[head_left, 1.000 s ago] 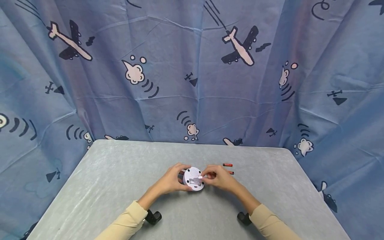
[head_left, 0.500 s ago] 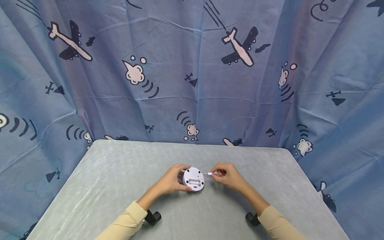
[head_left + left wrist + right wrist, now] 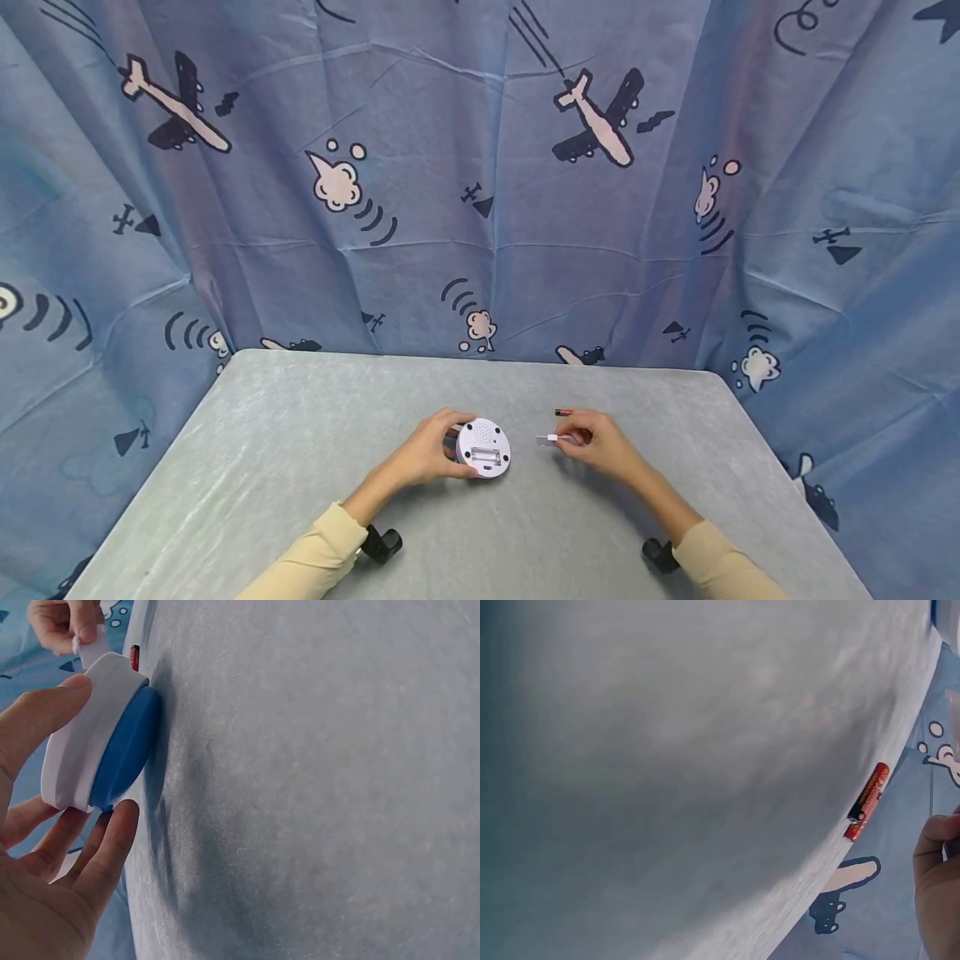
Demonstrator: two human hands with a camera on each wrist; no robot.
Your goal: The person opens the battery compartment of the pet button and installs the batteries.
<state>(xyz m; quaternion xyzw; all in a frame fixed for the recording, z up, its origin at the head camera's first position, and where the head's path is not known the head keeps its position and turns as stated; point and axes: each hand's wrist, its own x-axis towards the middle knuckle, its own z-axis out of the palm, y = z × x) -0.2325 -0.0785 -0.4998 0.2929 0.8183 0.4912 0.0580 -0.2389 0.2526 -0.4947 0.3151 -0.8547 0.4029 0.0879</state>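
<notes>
Your left hand grips the round white device just below the middle of the head view, fingers and thumb clamped on its rim. The face with the oblong compartment points toward the head camera (the left wrist view shows a blue side opposite). To its right, clear of it, your right hand pinches a small white-and-clear piece between fingers and thumb. Two red-and-black batteries lie close together on the tabletop, right of centre in the right wrist view. A blue curtain with printed planes fills the head view's upper half.
</notes>
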